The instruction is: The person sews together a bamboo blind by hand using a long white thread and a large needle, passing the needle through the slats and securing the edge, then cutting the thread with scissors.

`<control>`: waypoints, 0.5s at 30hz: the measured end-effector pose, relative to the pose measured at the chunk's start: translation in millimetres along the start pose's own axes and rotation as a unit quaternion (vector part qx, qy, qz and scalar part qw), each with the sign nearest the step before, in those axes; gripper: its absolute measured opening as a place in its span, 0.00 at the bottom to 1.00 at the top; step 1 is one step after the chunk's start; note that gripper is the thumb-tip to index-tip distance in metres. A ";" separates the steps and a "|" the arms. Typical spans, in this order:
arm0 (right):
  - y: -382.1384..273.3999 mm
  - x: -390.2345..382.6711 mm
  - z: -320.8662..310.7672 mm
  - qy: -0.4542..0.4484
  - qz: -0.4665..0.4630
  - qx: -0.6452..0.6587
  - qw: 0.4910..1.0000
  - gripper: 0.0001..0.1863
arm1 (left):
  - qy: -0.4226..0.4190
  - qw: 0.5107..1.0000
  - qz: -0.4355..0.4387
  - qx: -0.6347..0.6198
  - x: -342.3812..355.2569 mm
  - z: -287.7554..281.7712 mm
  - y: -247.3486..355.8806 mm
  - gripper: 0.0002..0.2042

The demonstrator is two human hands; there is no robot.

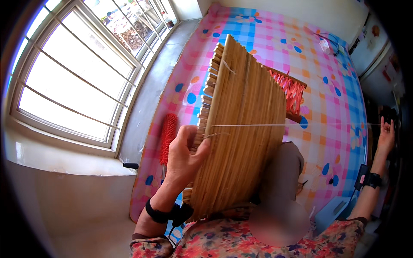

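Observation:
A broad panel of straight tan stalks [245, 107], laid side by side, stands tilted in front of me. Cut ends of a second layer show along its left edge. My left hand [187, 155] grips that edge, thumb on the front face and fingers curled around the stalk ends. A white thread [327, 124] comes out of the panel just above my left thumb and runs taut across it to the far right. There, my right hand [386, 133] holds the thread with the arm stretched out. Whether a needle is in those fingers is too small to tell. Short loose thread ends hang from the panel.
My raised knee [287, 167] is beside the panel. Behind it stands a wooden-framed stool with red woven cords [291, 92]. A red fluffy duster [169, 137] lies left on the checked sheet [314, 99]. A barred window [77, 73] is at left; a blue box [330, 213] sits lower right.

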State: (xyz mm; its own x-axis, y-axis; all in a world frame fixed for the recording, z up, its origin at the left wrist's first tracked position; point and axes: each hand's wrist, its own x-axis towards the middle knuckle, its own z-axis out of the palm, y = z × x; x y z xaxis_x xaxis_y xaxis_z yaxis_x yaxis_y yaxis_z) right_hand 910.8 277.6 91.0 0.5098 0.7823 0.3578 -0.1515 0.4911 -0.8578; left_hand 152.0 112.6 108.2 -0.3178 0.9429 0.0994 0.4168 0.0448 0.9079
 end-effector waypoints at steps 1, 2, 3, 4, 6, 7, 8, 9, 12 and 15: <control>4.2 -5.7 5.1 0.014 0.007 0.017 1.000 0.12 | -0.010 0.999 -0.015 -0.030 0.3 -1.3 4.7 0.14; 5.2 -14.9 16.2 0.018 0.007 0.016 1.000 0.12 | -0.013 0.999 -0.015 -0.029 1.2 -1.6 7.2 0.14; 8.4 -32.2 40.5 0.045 -0.005 -0.034 0.998 0.14 | -0.012 1.000 -0.025 -0.005 1.4 -2.3 9.8 0.14; 8.2 -50.1 67.4 0.071 -0.018 -0.086 0.994 0.15 | -0.011 0.999 -0.033 0.017 1.8 -1.9 13.5 0.15; 5.1 -94.6 146.2 0.016 -0.032 -0.205 0.978 0.18 | -0.015 0.998 -0.052 0.028 2.4 -1.3 19.0 0.16; 1.0 -122.4 196.2 -0.008 -0.027 -0.279 0.960 0.18 | -0.014 0.997 -0.050 0.052 1.8 -1.0 18.5 0.14; -1.2 -138.0 223.0 -0.106 0.027 -0.249 0.962 0.18 | -0.015 0.996 -0.046 0.071 1.5 -0.1 18.1 0.13; -3.1 -171.0 271.8 -0.157 0.063 -0.239 0.956 0.17 | -0.012 0.996 -0.049 0.076 -0.8 0.3 17.0 0.13; -2.2 -259.3 367.5 -0.364 0.099 -0.153 0.914 0.16 | 0.005 0.993 0.010 0.114 -4.3 3.2 18.2 0.12; -0.7 -316.5 424.0 -0.529 0.035 -0.187 0.827 0.10 | -0.010 0.992 -0.020 0.121 -4.3 1.5 23.2 0.10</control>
State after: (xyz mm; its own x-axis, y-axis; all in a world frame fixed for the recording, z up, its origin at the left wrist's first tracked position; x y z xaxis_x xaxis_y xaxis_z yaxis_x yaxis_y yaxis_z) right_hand 390.5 192.1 134.6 -0.5457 0.7985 0.2541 0.2249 0.4316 -0.8736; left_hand 164.3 110.1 128.2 -0.3213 0.9454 0.0549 0.5969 0.1571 0.7868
